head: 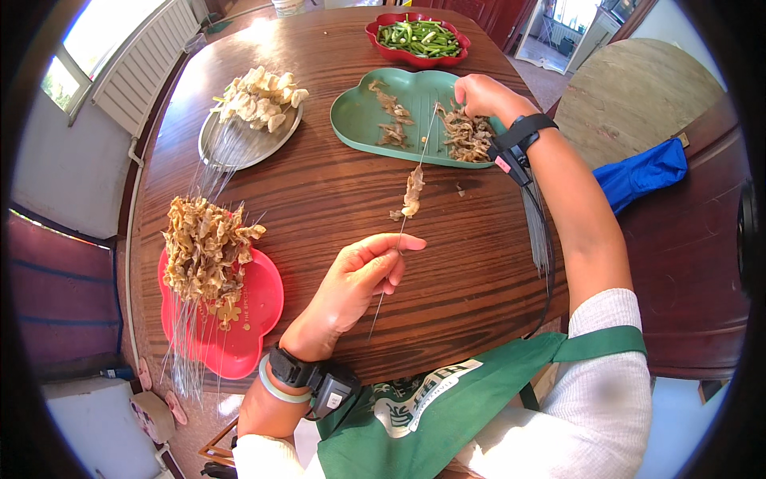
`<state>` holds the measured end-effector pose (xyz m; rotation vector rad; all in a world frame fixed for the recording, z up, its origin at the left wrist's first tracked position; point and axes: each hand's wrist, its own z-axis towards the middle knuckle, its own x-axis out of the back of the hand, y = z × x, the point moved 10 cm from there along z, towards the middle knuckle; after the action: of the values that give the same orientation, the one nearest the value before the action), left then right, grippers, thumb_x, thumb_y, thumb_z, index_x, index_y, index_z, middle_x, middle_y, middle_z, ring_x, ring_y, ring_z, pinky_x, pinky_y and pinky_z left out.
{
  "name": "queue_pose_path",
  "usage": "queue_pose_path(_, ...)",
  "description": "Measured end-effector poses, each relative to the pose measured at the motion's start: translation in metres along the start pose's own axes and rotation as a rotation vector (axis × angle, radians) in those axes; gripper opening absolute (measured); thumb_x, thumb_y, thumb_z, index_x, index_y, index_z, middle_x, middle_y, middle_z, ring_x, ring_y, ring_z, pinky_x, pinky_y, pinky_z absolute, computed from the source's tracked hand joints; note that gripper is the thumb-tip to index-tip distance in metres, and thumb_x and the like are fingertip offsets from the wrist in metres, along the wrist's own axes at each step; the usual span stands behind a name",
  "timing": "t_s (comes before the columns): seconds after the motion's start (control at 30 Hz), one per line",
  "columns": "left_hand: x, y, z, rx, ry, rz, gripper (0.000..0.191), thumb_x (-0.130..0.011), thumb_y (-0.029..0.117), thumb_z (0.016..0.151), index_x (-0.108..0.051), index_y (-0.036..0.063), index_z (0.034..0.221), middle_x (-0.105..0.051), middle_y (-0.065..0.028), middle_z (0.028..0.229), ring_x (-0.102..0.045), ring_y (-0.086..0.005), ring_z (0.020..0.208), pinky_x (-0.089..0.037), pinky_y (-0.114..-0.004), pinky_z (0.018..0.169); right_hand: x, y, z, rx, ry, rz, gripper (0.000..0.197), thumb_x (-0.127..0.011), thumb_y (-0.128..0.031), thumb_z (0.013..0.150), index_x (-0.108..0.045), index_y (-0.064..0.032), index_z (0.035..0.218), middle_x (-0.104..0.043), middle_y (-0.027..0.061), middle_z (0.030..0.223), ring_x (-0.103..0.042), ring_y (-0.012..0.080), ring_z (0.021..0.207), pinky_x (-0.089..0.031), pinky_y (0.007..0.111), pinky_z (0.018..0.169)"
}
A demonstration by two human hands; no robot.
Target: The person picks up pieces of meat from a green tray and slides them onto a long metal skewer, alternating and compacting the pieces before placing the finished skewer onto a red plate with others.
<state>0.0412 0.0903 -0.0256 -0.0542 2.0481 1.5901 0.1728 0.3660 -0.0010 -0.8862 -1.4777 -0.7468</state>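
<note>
Between thumb and fingers, my left hand [359, 272] grips a thin metal skewer [426, 139] that slants away from me. Brownish pieces of food [413, 187], perhaps meat or mushroom, are threaded partway along it, with a paler bit at their near end. My right hand [482, 96] reaches over the right side of a green scalloped tray [353, 123], at a pile of loose brown pieces [470, 138]. Its fingertips are partly hidden, so I cannot make out whether they hold a piece. A smaller scatter of brown pieces [392, 114] lies in the tray's left half.
At left, a bundle of loaded brown skewers [206, 248] rests on a red plate [263, 287]. Pale loaded skewers [260, 99] lie on an oval metal plate [263, 149]. A red bowl [374, 45] of cut green stems stands at the back. Bare metal skewers [537, 233] lie right.
</note>
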Motion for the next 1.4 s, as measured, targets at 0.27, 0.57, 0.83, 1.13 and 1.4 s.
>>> queue_pose_path(0.27, -0.002, -0.002, -0.002, 0.040, -0.048, -0.006, 0.026, -0.040, 0.010, 0.088, -0.053, 0.0026, 0.110, -0.043, 0.0050, 0.067, -0.036, -0.0018, 0.060, -0.029, -0.014, 0.052, 0.019, 0.015, -0.034, -0.079, 0.092, 1.093, 0.017, -0.058, -0.014, 0.081, -0.058, -0.0021, 0.093, -0.060, 0.0031, 0.081, -0.055, 0.0072, 0.070, -0.043, 0.018, 0.061)
queue_pose_path(0.57, -0.007, -0.004, -0.004, 0.075, -0.006, 0.056, 0.027, -0.043, 0.014, 0.088, -0.054, 0.0005, 0.108, -0.039, 0.0047, 0.061, -0.029, -0.0027, 0.052, -0.023, -0.016, 0.046, -0.007, -0.016, -0.115, -0.108, 0.321, 1.943, 0.018, -0.052, 0.000, 0.081, -0.054, 0.0050, 0.099, -0.060, 0.0111, 0.089, -0.060, 0.0186, 0.079, -0.051, 0.024, 0.073)
queue_pose_path(0.83, -0.020, -0.008, -0.005, 0.150, -0.101, 0.134, 0.027, -0.042, 0.016, 0.090, -0.053, 0.0015, 0.109, -0.040, 0.0054, 0.064, -0.032, -0.0014, 0.056, -0.026, -0.014, 0.048, -0.030, -0.047, -0.141, -0.007, 0.199, 2.245, 0.016, -0.056, -0.007, 0.080, -0.055, -0.0010, 0.095, -0.060, 0.0090, 0.086, -0.060, 0.0167, 0.075, -0.049, 0.025, 0.070)
queue_pose_path(1.13, -0.018, -0.011, -0.005, 0.176, -0.086, 0.152, 0.027, -0.042, 0.015, 0.090, -0.054, 0.0000, 0.109, -0.040, 0.0056, 0.063, -0.032, -0.0012, 0.054, -0.025, -0.014, 0.048, -0.016, -0.039, -0.148, 0.033, 0.284, 1.869, 0.010, -0.057, -0.009, 0.079, -0.057, -0.0057, 0.088, -0.061, 0.0048, 0.080, -0.060, 0.0140, 0.071, -0.047, 0.021, 0.065)
queue_pose_path(1.4, -0.020, -0.013, -0.005, 0.199, -0.095, 0.182, 0.026, -0.042, 0.015, 0.089, -0.054, 0.0006, 0.108, -0.041, 0.0061, 0.063, -0.034, -0.0012, 0.055, -0.027, -0.014, 0.049, -0.016, -0.044, -0.149, 0.041, 0.205, 2.055, 0.008, -0.058, -0.013, 0.080, -0.059, -0.0062, 0.085, -0.063, 0.0066, 0.080, -0.061, 0.0129, 0.072, -0.045, 0.019, 0.061)
